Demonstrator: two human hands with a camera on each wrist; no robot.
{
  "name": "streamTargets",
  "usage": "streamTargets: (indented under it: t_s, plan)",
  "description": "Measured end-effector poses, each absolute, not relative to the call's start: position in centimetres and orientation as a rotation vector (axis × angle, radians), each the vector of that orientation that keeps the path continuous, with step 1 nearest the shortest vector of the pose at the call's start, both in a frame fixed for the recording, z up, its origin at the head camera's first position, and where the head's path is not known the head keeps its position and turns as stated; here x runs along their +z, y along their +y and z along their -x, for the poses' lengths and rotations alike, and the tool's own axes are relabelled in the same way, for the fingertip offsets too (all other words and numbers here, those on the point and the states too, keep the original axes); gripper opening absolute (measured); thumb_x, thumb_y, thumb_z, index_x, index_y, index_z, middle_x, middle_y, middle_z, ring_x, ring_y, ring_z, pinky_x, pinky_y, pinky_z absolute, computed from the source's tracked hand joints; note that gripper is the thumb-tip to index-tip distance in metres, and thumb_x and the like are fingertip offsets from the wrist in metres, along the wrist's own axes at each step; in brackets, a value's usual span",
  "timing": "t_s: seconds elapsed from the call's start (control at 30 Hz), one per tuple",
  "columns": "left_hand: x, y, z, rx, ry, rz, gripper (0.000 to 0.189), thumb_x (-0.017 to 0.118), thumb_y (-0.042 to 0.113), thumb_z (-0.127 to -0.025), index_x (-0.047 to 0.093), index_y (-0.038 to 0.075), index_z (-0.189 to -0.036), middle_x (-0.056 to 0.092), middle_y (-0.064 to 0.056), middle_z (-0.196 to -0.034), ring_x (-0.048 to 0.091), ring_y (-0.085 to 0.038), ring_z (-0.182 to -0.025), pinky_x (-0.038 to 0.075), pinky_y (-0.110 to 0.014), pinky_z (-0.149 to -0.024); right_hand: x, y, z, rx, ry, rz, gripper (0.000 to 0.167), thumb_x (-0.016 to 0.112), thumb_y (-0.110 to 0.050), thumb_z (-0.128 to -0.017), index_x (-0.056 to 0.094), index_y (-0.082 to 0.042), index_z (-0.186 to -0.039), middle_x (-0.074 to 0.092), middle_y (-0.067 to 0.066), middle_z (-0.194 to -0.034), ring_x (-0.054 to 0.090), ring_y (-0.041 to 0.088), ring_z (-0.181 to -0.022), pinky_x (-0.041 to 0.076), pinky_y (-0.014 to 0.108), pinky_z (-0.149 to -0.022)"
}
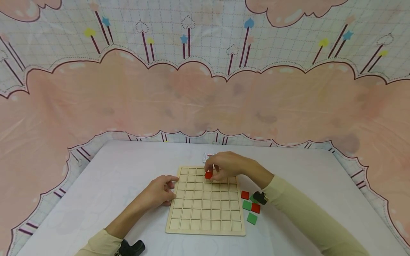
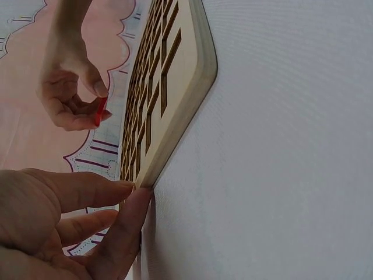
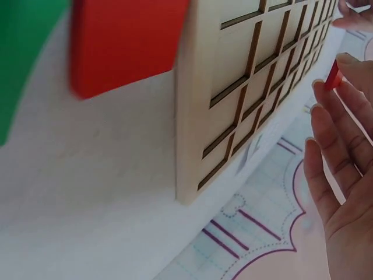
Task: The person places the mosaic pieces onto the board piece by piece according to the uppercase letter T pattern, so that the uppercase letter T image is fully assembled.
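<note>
A pale wooden grid board (image 1: 206, 209) with square recesses lies on the white table. My left hand (image 1: 160, 190) rests at its left side, with thumb and index fingertips against the edge; the left wrist view shows those fingertips (image 2: 129, 185) right at the rim. Over the far part of the board, my right hand (image 1: 229, 165) pinches a small red square tile (image 1: 208, 175) between thumb and fingers. That same red tile (image 3: 333, 76) stands on edge in the right wrist view, its other fingers spread apart. All the recesses in sight hold no tile.
Right of the board lie loose tiles, among them a red tile (image 1: 245, 195), another red tile (image 1: 255, 208) and a green tile (image 1: 252, 218). The right wrist camera (image 1: 260, 197) partly covers one green tile. A small printed card (image 1: 207, 156) lies behind the board, partly hidden by the right hand.
</note>
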State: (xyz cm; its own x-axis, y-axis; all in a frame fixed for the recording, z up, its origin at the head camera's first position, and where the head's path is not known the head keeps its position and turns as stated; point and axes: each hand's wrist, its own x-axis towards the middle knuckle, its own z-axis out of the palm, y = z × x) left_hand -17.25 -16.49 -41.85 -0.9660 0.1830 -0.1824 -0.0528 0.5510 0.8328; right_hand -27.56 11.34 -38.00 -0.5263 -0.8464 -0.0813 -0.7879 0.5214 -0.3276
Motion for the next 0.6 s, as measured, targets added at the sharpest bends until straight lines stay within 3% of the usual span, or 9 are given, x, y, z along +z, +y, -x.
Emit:
streamTargets:
  t_s: [0.6]
  plan:
    - [-41.9,-16.4,17.4,1.361,2.543,-0.091,0.055,0.071,-0.013,-0.081,0.06,-0.002,-0.133,0.05,-0.01,-0.101,0.053,-0.017,-0.07,0.053,-0.025,-0.052,-39.0,8.5,28.4,-0.254,2.51,1.41,0.021,0.075,-0.034,-0.091,0.071,-0.025,-0.11,0.064,-0.015,-0.094,0.056,0.004,-0.079,0.049,0.023,-0.071]
